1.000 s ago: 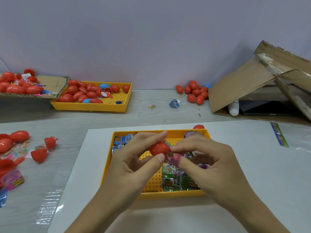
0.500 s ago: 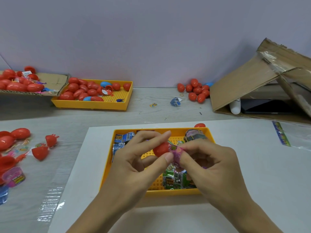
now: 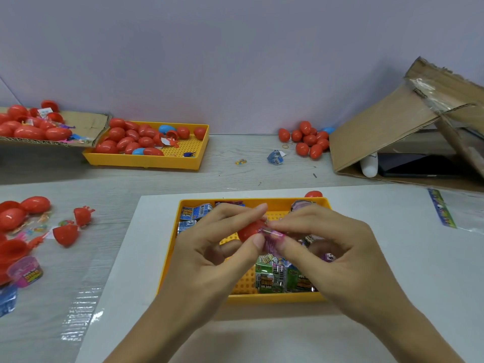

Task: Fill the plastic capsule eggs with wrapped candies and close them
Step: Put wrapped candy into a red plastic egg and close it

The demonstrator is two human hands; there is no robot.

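Observation:
My left hand (image 3: pixel 214 247) pinches a red capsule egg half (image 3: pixel 250 230) between thumb and fingers above the near yellow tray (image 3: pixel 167 258). My right hand (image 3: pixel 332 255) pinches a pink wrapped candy (image 3: pixel 273 238) and holds it against the egg's open side. Green wrapped candies (image 3: pixel 277 279) lie in the tray under my hands, and blue ones (image 3: pixel 195 212) sit at its far left corner.
A far yellow tray (image 3: pixel 183 163) holds several red and blue eggs. More red eggs lie on cardboard (image 3: pixel 89 124) at far left, in a pile (image 3: pixel 306 138) by the wall, and opened at the left (image 3: pixel 65 234). A tilted cardboard box (image 3: pixel 387 132) stands at right.
My right hand has brought the pink candy up against the egg half. Both hands have stayed above the near tray, close together.

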